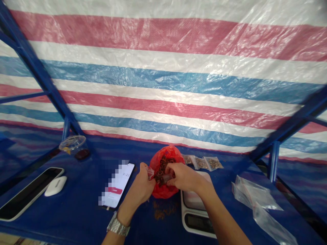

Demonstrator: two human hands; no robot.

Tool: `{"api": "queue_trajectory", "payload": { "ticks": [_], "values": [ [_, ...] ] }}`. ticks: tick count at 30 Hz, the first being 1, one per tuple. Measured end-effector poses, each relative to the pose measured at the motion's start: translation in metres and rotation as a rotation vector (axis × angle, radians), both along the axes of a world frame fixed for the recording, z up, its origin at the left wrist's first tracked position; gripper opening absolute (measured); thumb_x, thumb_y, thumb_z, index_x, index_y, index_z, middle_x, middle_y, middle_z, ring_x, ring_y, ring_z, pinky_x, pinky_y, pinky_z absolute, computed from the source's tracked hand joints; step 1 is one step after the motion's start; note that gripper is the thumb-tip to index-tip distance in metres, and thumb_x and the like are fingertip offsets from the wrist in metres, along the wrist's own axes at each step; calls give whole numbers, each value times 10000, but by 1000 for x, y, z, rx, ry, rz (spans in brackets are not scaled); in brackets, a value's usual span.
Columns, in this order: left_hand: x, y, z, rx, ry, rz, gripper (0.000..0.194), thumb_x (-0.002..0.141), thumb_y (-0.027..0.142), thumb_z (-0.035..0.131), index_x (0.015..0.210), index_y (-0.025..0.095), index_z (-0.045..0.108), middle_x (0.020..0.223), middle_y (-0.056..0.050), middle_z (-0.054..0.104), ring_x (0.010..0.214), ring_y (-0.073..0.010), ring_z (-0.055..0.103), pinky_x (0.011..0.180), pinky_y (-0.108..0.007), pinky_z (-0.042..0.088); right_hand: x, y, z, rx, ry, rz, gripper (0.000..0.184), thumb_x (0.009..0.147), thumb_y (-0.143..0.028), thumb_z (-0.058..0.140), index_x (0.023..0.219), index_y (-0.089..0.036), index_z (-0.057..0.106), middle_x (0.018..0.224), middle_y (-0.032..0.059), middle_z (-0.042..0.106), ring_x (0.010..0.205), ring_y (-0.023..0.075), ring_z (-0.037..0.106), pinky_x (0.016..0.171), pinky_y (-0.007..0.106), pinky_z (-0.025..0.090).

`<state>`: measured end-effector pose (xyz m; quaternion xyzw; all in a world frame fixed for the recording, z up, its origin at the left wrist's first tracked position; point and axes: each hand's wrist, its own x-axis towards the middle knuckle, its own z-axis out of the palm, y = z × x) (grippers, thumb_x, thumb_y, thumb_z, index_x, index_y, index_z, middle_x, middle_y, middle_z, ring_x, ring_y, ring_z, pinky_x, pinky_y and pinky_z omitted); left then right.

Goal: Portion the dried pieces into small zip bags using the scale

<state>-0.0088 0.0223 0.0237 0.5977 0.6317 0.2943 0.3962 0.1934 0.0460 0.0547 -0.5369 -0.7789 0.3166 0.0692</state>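
Observation:
A red plastic bag [156, 162] full of small brown pieces stands open on the blue table, just below the middle of the view. My left hand [141, 188], with a metal watch at the wrist, is closed on a small clear bag [149, 171] at the red bag's left edge. My right hand [184, 177] is closed round a small dark scoop or tube [166, 177] at the red bag's mouth. Brown crumbs [160, 213] lie on the table below the bag.
A white digital scale [192, 216] sits under my right forearm. Three filled small bags [204, 162] lie behind it. Empty clear bags [255, 197] lie at the right. A lit phone [118, 184], a white case [55, 185], a tablet [26, 194] and a clear cup [73, 145] are at the left.

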Motion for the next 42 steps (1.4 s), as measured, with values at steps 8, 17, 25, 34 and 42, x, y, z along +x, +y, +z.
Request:
{"api": "queue_trajectory", "payload": {
  "ticks": [8,17,25,34,42],
  "values": [
    [9,8,-5,12,-154,121,297,744,41,519,959,233,446,725,60,564,611,-136,584,623,-241,432,-19,-3,0,235,-324,-115,470,779,-35,609,1232,-157,613,1258,162,679,1060,308,700,772,344,471],
    [7,11,-6,-10,-319,143,306,700,92,534,980,213,515,727,59,574,608,-117,555,562,-207,412,-18,5,-13,347,-261,-48,490,739,21,566,1193,-136,659,1235,134,700,1177,288,650,930,340,478],
    [8,13,-6,-26,-394,126,331,662,112,543,977,206,511,736,56,575,626,-119,556,581,-214,417,-23,7,-20,332,-191,-76,374,791,-40,593,1113,-186,714,1176,110,740,1103,272,698,868,316,480],
    [7,13,-3,-22,-409,157,326,646,132,552,961,211,524,716,64,572,625,-124,558,592,-220,423,-16,9,-23,228,-30,-126,382,825,-110,654,1178,-232,732,1172,68,781,1137,263,706,929,315,483],
    [6,14,-1,62,-328,125,234,766,181,606,988,215,539,748,55,587,643,-129,563,627,-233,439,-9,15,-28,163,336,-119,322,855,-119,610,1134,-211,741,1167,66,775,1089,235,711,979,329,510]
  ]
}}
